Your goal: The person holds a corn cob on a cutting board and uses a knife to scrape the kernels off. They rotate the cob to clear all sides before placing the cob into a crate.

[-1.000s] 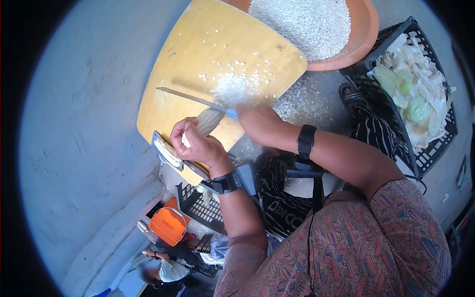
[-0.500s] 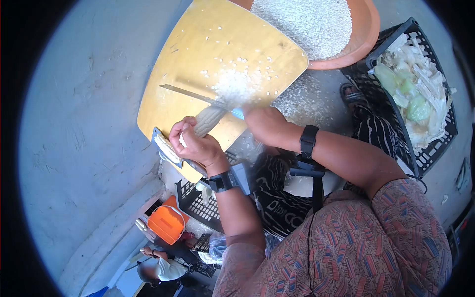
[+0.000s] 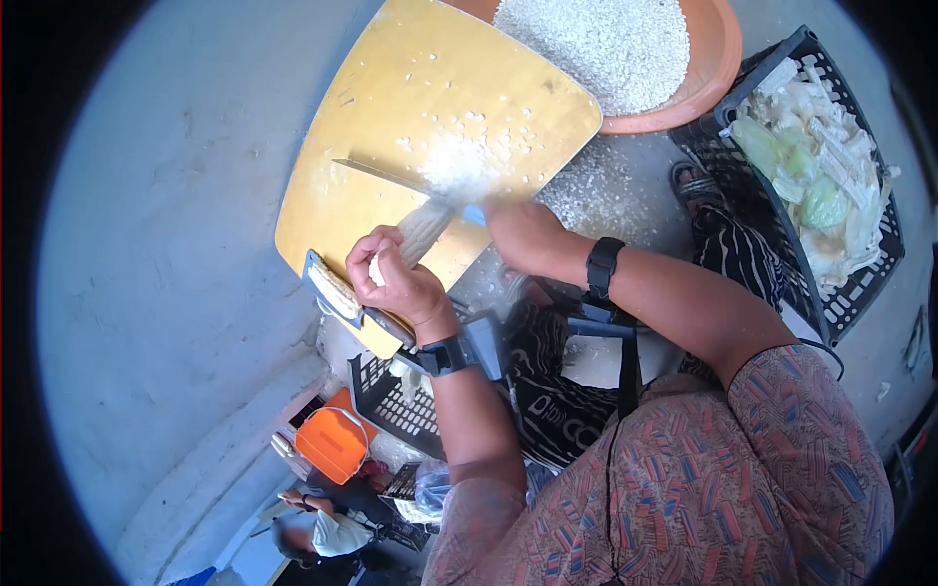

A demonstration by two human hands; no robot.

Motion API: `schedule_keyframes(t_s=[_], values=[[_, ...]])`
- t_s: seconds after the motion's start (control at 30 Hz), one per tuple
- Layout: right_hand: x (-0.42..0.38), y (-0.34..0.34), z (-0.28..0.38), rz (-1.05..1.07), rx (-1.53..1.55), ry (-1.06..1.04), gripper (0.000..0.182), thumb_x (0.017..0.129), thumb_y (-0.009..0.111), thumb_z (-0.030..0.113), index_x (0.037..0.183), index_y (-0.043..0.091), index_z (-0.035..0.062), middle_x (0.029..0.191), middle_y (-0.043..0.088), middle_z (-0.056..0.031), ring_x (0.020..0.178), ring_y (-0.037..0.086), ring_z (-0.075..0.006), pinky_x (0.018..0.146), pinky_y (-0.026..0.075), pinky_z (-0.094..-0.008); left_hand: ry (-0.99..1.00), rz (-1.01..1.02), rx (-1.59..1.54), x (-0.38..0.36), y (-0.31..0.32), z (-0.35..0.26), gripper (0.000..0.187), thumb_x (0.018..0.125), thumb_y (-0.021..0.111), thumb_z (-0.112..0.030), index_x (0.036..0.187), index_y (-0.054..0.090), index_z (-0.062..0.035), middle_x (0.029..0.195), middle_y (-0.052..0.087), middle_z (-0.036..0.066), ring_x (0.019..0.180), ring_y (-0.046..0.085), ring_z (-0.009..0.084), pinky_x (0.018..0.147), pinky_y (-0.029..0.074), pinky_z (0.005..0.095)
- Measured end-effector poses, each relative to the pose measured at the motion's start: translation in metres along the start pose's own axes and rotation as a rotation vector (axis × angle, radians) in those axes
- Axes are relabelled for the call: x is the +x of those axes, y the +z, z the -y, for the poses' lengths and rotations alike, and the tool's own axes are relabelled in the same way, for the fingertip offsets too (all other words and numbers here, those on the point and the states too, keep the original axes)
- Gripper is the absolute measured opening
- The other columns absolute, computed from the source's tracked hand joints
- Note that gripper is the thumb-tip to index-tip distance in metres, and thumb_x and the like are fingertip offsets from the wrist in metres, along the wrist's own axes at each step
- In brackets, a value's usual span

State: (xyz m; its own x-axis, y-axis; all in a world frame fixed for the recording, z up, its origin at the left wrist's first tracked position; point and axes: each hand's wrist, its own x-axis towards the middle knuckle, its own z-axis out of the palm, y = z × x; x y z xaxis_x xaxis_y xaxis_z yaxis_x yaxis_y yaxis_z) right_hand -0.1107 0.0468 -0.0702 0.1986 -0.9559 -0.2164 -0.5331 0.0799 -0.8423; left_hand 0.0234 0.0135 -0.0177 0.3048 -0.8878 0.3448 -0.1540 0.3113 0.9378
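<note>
My left hand (image 3: 399,283) is closed around one end of a pale ear of corn (image 3: 424,232), tilted over the yellow table (image 3: 357,220). Closed on the blue handle of a knife (image 3: 383,176), my right hand (image 3: 523,234) is partly blurred. The long blade lies across the upper end of the cob, touching it or very near. A heap of white corn kernels (image 3: 459,166) lies just beyond the blade, with loose ones scattered around. Beside my left hand, another corn cob (image 3: 334,289) rests on a dark tray (image 3: 315,264) at the table's edge.
An orange-brown basin (image 3: 718,59) full of white kernels (image 3: 606,49) stands beyond the table. At right, a black crate (image 3: 811,44) holds husks and cobs (image 3: 821,186). Kernels litter the floor. An orange bucket (image 3: 332,444), another crate (image 3: 396,405) and a seated person (image 3: 337,532) are lower left.
The knife and the cob have shifted slightly, the blade tip moving a little to the right. Both hands keep their hold. The whole view has tilted slightly.
</note>
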Motion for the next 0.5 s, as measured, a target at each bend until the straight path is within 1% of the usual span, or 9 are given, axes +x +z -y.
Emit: schedule_keyframes(t_s=[0.07,0.13,0.17,0.23,0.27,0.3,0.33,0.4,0.5], values=[[0.000,0.003,-0.002,0.002,0.025,0.024,0.015,0.078,0.043,-0.001,0.091,0.050,-0.0041,0.069,0.060,-0.0178,0.061,0.061,-0.0337,0.055,0.047,-0.0428,-0.011,0.037,-0.016,0.000,-0.007,-0.001,0.009,0.076,0.047,0.001,0.084,0.050,-0.0006,0.076,0.056,0.012,0.071,0.052,0.0183,0.076,0.043,0.0321],[0.000,-0.002,0.001,0.006,0.042,0.043,0.016,0.077,0.043,-0.002,0.091,0.050,-0.0041,0.070,0.060,-0.0177,0.061,0.061,-0.0335,0.055,0.047,-0.0427,-0.079,0.037,-0.012,0.001,-0.011,-0.005,0.015,0.072,0.046,0.002,0.086,0.048,-0.0008,0.081,0.055,0.012,0.078,0.051,0.0193,0.082,0.042,0.0344],[-0.003,-0.005,0.002,0.000,0.010,0.007,0.016,0.077,0.043,-0.002,0.092,0.050,-0.0048,0.071,0.060,-0.0180,0.061,0.061,-0.0334,0.055,0.047,-0.0424,-0.081,0.034,-0.013,0.002,-0.013,-0.007,0.015,0.072,0.046,0.002,0.086,0.048,-0.0008,0.081,0.055,0.012,0.078,0.051,0.0193,0.082,0.042,0.0344],[-0.008,-0.019,0.014,-0.006,-0.024,-0.029,0.017,0.077,0.044,-0.002,0.093,0.049,-0.0054,0.071,0.060,-0.0183,0.061,0.061,-0.0332,0.055,0.047,-0.0420,-0.130,0.089,-0.142,0.006,-0.018,-0.010,0.019,0.068,0.043,0.002,0.086,0.047,-0.0029,0.083,0.051,0.010,0.085,0.050,0.0211,0.087,0.041,0.0371],[-0.010,-0.027,0.020,0.050,-0.075,-0.064,0.017,0.077,0.044,-0.001,0.093,0.049,-0.0058,0.070,0.060,-0.0183,0.062,0.061,-0.0334,0.054,0.047,-0.0416,-0.131,0.088,-0.144,0.008,-0.021,-0.010,0.019,0.068,0.043,0.002,0.086,0.047,-0.0029,0.083,0.051,0.010,0.085,0.050,0.0211,0.087,0.041,0.0371],[-0.012,-0.032,0.025,0.107,-0.126,-0.099,0.017,0.078,0.045,0.000,0.094,0.049,-0.0062,0.069,0.060,-0.0183,0.062,0.061,-0.0335,0.054,0.047,-0.0411,-0.144,0.106,-0.154,0.009,-0.023,-0.009,0.022,0.065,0.042,0.003,0.086,0.047,-0.0021,0.083,0.050,0.011,0.086,0.049,0.0213,0.089,0.040,0.0377],[-0.015,-0.035,0.030,0.108,-0.129,-0.097,0.017,0.078,0.045,0.000,0.094,0.049,-0.0062,0.069,0.060,-0.0183,0.062,0.061,-0.0335,0.054,0.047,-0.0411,-0.158,0.124,-0.164,0.010,-0.024,-0.008,0.026,0.062,0.041,0.003,0.087,0.046,-0.0013,0.083,0.049,0.011,0.086,0.048,0.0214,0.091,0.038,0.0382],[-0.019,-0.036,0.035,0.122,-0.161,-0.074,0.029,0.072,0.058,0.003,0.097,0.046,-0.0051,0.067,0.060,-0.0180,0.067,0.062,-0.0349,0.059,0.049,-0.0408,-0.146,0.139,-0.154,0.010,-0.023,-0.007,0.024,0.063,0.042,0.003,0.086,0.047,-0.0013,0.083,0.049,0.011,0.085,0.048,0.0213,0.091,0.038,0.0386],[-0.019,-0.033,0.028,0.137,-0.131,-0.061,0.030,0.072,0.059,0.004,0.097,0.046,-0.0043,0.067,0.060,-0.0192,0.068,0.062,-0.0355,0.058,0.049,-0.0414,-0.108,0.189,-0.131,0.008,-0.021,-0.003,0.019,0.064,0.044,0.002,0.083,0.048,-0.0013,0.081,0.049,0.011,0.083,0.048,0.0207,0.089,0.038,0.0379]])
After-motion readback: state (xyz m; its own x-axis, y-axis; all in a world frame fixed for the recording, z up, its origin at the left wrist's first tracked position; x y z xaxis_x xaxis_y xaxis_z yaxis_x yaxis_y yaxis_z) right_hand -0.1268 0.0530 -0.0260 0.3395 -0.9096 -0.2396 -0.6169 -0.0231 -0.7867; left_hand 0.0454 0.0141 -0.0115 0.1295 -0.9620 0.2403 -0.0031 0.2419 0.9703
